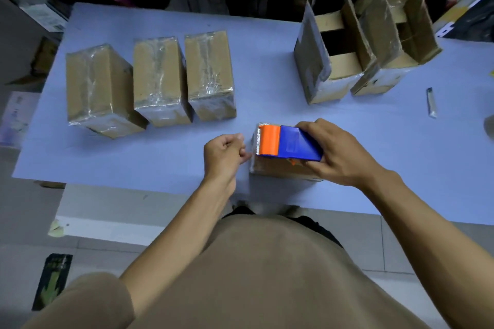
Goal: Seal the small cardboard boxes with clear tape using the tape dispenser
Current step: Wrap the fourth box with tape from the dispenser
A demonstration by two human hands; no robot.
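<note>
A blue and orange tape dispenser rests on top of a small cardboard box near the table's front edge, and my right hand grips its blue body. My left hand is curled just left of the box, fingertips pinched at the box's left edge where clear tape hangs from the dispenser's orange end. Three taped boxes lie in a row at the left. Two open boxes with raised flaps stand at the back right.
The pale blue table carries a small silver utility knife at the right. Dark bags and clothes hang behind the table. Grey floor tiles and a dark packet lie below left.
</note>
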